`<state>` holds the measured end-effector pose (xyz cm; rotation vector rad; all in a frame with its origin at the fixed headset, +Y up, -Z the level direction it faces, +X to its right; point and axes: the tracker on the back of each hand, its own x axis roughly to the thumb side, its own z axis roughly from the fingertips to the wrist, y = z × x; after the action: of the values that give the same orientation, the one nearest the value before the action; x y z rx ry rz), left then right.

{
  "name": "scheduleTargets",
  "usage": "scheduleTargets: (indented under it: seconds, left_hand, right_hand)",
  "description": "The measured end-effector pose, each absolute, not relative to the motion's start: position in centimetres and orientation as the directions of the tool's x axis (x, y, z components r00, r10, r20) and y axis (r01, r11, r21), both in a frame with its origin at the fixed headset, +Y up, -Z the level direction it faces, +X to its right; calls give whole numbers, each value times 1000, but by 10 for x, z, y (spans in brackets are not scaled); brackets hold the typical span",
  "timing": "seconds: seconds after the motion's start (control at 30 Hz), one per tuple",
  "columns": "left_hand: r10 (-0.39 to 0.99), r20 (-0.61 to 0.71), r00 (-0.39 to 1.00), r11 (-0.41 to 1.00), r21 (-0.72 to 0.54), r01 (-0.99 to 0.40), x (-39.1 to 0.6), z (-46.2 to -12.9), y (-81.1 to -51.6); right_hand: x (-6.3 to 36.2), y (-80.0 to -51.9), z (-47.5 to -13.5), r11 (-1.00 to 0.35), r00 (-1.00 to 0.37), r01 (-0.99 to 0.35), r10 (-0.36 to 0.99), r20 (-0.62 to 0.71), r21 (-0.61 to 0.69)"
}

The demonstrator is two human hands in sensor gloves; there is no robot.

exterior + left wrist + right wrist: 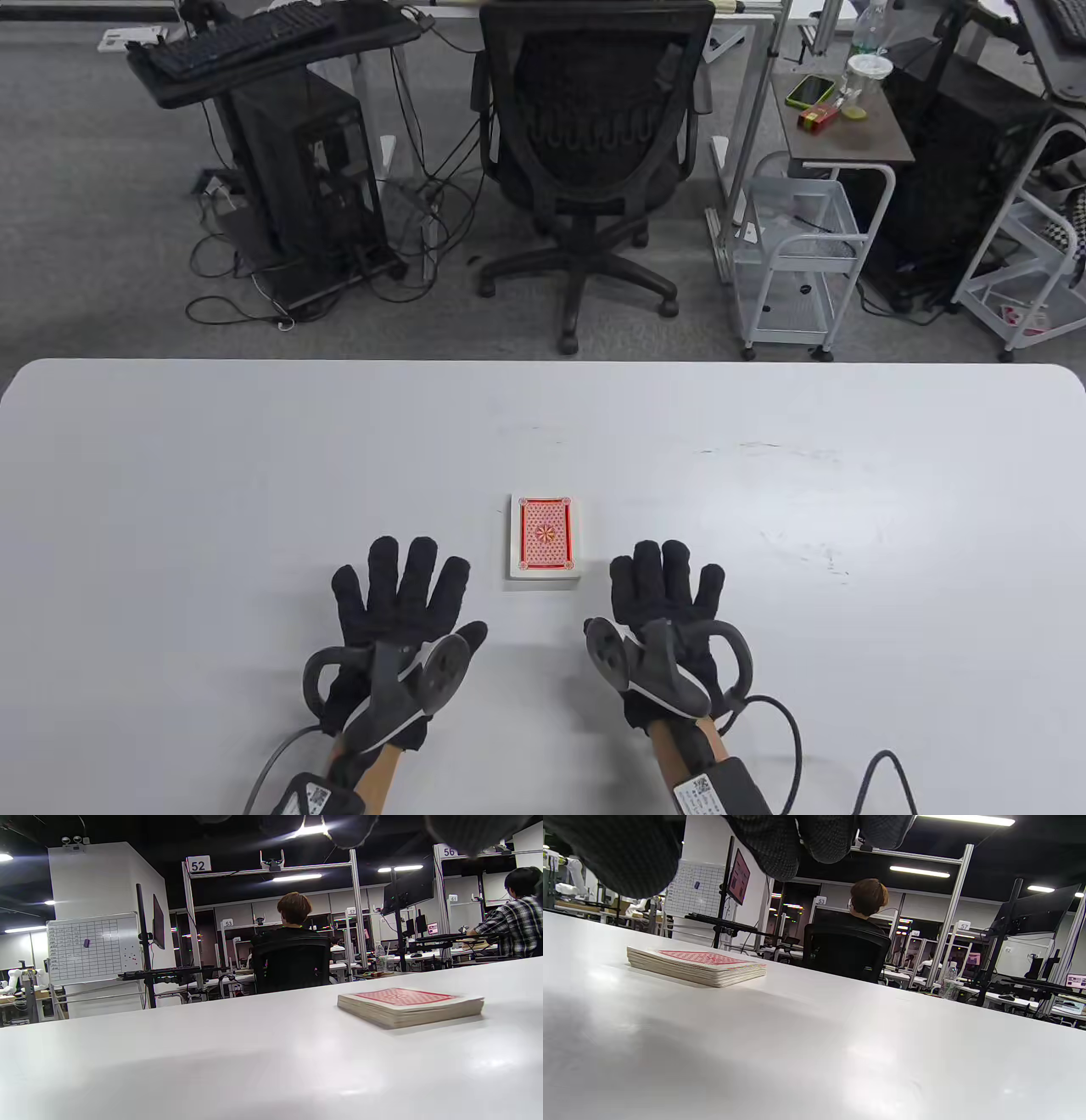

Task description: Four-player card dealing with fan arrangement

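The deck of cards [545, 539] lies face down on the white table [212, 475], a squared stack with a red patterned back, near the table's middle and towards the person's edge. It sits between the two hands, a little beyond their fingertips, touching neither.

The left hand [399, 607] is flat, palm down, its fingers spread wide and pointing away from the person, holding nothing. The right hand [666, 598] lies the same way just right of the deck, fingers extended and lightly spread, also empty. Each carries a tracker strapped over its back, with cables trailing off the near edge.

The deck's long axis runs away from the person, short edges near and far. From the wrist views it appears as a low stack [409, 1005] lying flat [698, 965].

Beyond the table stand a black office chair [594, 153], a keyboard on a stand [246, 38] and a white wire cart [797, 255] on grey carpet.
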<state>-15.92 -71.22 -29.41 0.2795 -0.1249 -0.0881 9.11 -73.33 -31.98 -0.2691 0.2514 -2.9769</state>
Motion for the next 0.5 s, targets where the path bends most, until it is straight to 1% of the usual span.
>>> scheduleTargets:
  seconds: [0.3, 0.5]
  left_hand:
    - [-89, 115, 989, 956, 290, 52, -160, -293, -712]
    - [-59, 117, 991, 966, 257, 27, -162, -293, -715]
  right_hand:
    - [92, -733, -319, -975, -974, 136, -164, 158, -175]
    - [94, -732, -318, -985, -979, 97, -121, 167, -145]
